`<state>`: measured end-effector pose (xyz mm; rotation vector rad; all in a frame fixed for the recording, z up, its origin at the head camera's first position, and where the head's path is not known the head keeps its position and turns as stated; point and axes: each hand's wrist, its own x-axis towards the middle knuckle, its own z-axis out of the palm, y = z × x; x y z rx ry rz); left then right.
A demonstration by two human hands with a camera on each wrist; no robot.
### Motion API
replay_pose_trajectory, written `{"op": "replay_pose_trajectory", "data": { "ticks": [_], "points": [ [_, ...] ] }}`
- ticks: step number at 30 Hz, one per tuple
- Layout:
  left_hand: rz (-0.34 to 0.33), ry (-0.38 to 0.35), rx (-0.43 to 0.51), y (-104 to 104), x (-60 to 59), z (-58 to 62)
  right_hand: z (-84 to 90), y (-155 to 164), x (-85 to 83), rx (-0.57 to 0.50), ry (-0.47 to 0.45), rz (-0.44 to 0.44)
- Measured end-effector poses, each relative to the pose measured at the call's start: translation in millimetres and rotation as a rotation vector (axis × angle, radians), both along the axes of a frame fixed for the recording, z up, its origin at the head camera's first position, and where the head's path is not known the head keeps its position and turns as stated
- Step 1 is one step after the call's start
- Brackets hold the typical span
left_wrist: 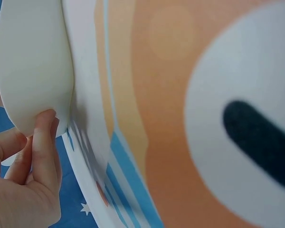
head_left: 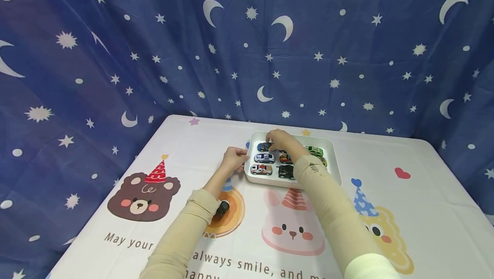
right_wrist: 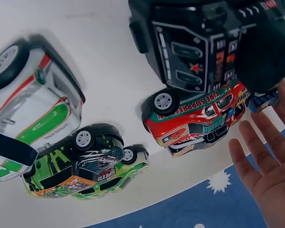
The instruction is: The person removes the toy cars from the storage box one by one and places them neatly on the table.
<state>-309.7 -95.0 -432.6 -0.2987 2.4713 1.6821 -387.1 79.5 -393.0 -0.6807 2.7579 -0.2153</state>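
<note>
A white tray [head_left: 295,183] holds rows of small toy cars. At its left end, my left hand [head_left: 234,159] grips the tray's edge; in the left wrist view the thumb and fingers meet at the tray's corner [left_wrist: 35,71]. My right hand [head_left: 281,138] reaches over the tray and pinches a blue toy car [head_left: 264,147] in the far left corner. In front of that car lie a white toy car [head_left: 264,158] and a tan and white toy car [head_left: 261,169]. The right wrist view shows the blue car partly hidden beside the fingers [right_wrist: 261,142].
Also in the tray are a black toy car [head_left: 286,171], a red fire car [right_wrist: 194,118], green toy cars [head_left: 314,151] and a white and green car [right_wrist: 35,114]. A small black object [head_left: 222,208] lies by the left forearm. A starry blue curtain [head_left: 247,56] hangs behind the table.
</note>
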Motion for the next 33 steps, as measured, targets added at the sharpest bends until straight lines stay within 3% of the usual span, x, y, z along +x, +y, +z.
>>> {"op": "replay_pose_trajectory", "data": {
  "ticks": [18,33],
  "points": [
    [0.003,-0.009,-0.009,2,3.7,4.3,-4.9,-10,1.4,0.088,0.068,-0.021],
    [0.008,0.0,-0.038,5,2.6,4.6,8.6,-1,8.4,0.052,0.129,0.005]
  ]
}}
